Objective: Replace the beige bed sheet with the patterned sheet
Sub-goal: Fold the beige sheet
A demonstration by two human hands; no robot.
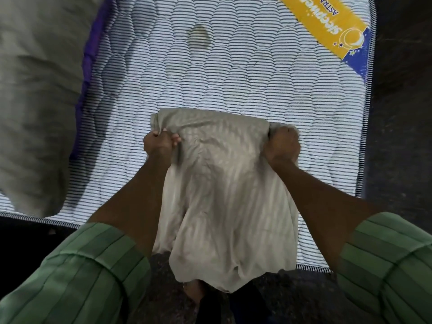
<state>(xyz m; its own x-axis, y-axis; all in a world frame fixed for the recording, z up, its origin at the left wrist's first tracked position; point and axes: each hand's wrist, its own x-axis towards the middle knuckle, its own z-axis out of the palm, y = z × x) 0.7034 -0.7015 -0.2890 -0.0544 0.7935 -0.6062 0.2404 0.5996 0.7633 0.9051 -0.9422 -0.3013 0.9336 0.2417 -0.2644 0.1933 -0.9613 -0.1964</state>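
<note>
Nearest, green sleeves; both hands fisted on the beige bed sheet top edge, left hand and right hand apart, cloth hanging over bare striped mattress; grey pillow far left

One mattress, one yellow label at its far right corner, two hands, one beige sheet, and perhaps one pillow at its left edge.
</note>
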